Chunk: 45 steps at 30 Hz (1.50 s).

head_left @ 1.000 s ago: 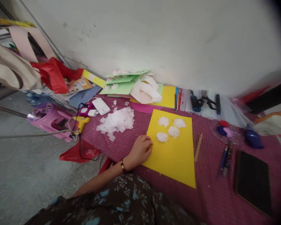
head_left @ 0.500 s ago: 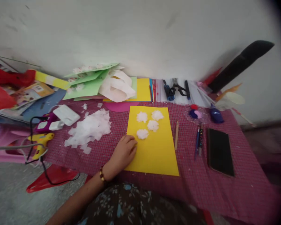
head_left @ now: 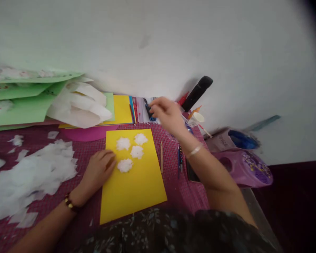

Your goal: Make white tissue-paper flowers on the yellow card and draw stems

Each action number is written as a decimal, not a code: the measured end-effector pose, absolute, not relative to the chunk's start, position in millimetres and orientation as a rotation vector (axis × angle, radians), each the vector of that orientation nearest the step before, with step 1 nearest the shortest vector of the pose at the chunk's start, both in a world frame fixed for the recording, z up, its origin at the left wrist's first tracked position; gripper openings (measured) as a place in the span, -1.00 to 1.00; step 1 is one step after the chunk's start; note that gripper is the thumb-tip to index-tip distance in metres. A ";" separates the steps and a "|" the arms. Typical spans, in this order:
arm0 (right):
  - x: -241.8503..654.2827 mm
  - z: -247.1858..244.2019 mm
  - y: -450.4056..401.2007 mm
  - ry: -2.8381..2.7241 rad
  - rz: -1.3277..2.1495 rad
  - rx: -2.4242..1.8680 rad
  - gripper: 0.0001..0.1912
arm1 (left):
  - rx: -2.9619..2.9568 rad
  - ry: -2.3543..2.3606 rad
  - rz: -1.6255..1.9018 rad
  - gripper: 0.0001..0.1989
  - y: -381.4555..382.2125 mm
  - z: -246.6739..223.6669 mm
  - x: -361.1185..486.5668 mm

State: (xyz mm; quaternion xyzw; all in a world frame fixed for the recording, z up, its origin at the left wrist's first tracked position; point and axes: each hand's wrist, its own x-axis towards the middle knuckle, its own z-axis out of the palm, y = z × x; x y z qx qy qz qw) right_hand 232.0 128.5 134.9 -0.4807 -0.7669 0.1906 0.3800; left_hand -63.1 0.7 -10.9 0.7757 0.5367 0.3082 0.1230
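A yellow sheet lies on the red checked tablecloth, with several white paper puffs on its upper half. My left hand rests at the sheet's left edge, fingers bent, beside the lowest puff; nothing shows in it. Beyond the sheet, my right hand is raised over the back of the table, fingers curled and blurred. It is nearest to the blue-black tool and hides part of the things behind it; whether it holds anything cannot be made out.
White paper pieces are heaped at the left. Green sheets and crumpled white paper lie at the back. A wooden stick, pens and a dark flat object are to the right. A pink bag stands beyond.
My right hand and forearm have come into view, reaching over the back of the table. The view has turned right. My left hand stays at the sheet's left edge.
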 end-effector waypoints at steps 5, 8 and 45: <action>171.4 87.9 186.6 -2.323 0.400 -1.639 -0.63 | 2.257 1.500 0.874 -0.74 3.9 -21.5 -69.9; 146.7 67.8 204.5 -2.391 0.324 -1.766 -0.49 | 2.306 1.442 0.889 -0.73 5.9 -23.2 -73.6; 326.1 60.4 252.7 -1.891 0.204 -2.352 -0.63 | 2.399 1.365 0.848 -0.76 12.0 -22.2 -78.6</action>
